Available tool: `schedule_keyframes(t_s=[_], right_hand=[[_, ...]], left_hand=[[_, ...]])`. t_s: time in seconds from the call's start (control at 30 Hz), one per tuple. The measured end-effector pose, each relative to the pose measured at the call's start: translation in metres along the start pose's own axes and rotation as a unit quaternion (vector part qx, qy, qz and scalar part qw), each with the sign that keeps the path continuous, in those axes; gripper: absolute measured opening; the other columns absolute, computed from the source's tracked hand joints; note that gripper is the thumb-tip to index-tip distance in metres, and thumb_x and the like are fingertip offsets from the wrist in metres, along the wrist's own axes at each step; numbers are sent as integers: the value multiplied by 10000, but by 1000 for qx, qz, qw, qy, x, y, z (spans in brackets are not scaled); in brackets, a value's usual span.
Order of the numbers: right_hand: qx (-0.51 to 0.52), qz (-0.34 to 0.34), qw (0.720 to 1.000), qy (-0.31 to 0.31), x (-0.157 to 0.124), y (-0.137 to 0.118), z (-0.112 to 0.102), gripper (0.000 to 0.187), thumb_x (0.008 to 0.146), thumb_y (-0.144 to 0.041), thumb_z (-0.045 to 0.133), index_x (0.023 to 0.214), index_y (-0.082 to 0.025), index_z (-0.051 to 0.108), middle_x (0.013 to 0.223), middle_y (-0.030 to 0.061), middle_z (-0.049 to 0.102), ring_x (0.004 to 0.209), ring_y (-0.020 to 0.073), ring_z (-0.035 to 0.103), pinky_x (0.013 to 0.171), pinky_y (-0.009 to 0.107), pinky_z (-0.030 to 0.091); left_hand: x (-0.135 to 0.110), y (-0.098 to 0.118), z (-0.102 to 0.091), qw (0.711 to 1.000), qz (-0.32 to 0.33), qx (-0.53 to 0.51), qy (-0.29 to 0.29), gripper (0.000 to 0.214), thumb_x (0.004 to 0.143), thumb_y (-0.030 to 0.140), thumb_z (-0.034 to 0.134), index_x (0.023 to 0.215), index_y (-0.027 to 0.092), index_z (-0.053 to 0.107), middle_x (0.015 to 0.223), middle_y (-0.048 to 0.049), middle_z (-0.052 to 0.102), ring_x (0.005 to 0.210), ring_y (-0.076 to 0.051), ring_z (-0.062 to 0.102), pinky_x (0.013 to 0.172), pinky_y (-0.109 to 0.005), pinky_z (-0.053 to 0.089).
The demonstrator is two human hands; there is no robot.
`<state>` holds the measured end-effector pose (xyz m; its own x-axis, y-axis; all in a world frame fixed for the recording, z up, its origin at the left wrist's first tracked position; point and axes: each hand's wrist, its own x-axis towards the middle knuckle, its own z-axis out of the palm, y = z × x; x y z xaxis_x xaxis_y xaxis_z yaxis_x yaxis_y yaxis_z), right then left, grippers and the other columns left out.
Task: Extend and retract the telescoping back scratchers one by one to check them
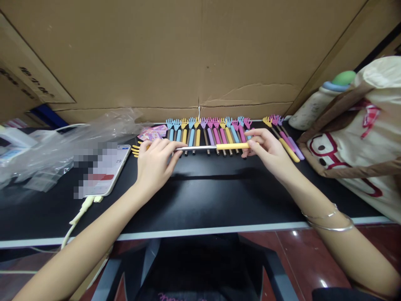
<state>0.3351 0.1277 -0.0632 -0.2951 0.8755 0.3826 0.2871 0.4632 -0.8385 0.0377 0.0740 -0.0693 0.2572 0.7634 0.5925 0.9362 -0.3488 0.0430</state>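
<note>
A yellow telescopic back scratcher (pixel 232 146) is held level above the black table (pixel 206 200), its metal rod drawn out. My left hand (pixel 158 159) closes on the rod near the yellow claw end, which pokes out beyond the fingers. The yellow grip's right end is pinched by my right hand (pixel 266 146). Behind it lies a row of several back scratchers (pixel 209 129) in blue, yellow, purple and pink, claws pointing away from me. To the right of my right hand lie a few more back scratchers (pixel 285 138), set apart from the row.
Pink printed cards (pixel 153 133) lie left of the row. A phone (pixel 108 171) with a charging cable (pixel 79 213) and crumpled clear plastic bags (pixel 81 133) are at left. A cream tote bag (pixel 369 138) and a bottle (pixel 316 106) stand at right. Cardboard (pixel 194 50) walls the back.
</note>
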Motion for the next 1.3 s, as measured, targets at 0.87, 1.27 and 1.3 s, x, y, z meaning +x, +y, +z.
schedule_keyframes(t_s=[0.87,1.27,1.3], right_hand=[[-37,42,997,-53,-4,1,2,284,920,-501,520,984,-230,463,626,-56,521,403,106,542,414,240,415],[-51,15,999,9,-1,-2,0,270,892,-488,570,972,-232,540,705,-6,569,593,142,583,594,290,483],[-50,11,999,16,0,-1,0,258,881,-473,588,967,-235,541,736,1,577,628,150,592,623,300,488]], left_hand=[[-1,-3,0,999,40,-3,-34,190,953,368,471,959,267,632,857,-16,658,840,-218,571,717,-348,343],[-1,1,0,999,8,-14,-28,213,979,359,427,1033,265,609,882,13,676,812,-179,614,711,-329,352],[-1,1,0,999,3,-12,-30,211,979,356,426,1035,263,606,885,16,678,798,-175,618,711,-330,351]])
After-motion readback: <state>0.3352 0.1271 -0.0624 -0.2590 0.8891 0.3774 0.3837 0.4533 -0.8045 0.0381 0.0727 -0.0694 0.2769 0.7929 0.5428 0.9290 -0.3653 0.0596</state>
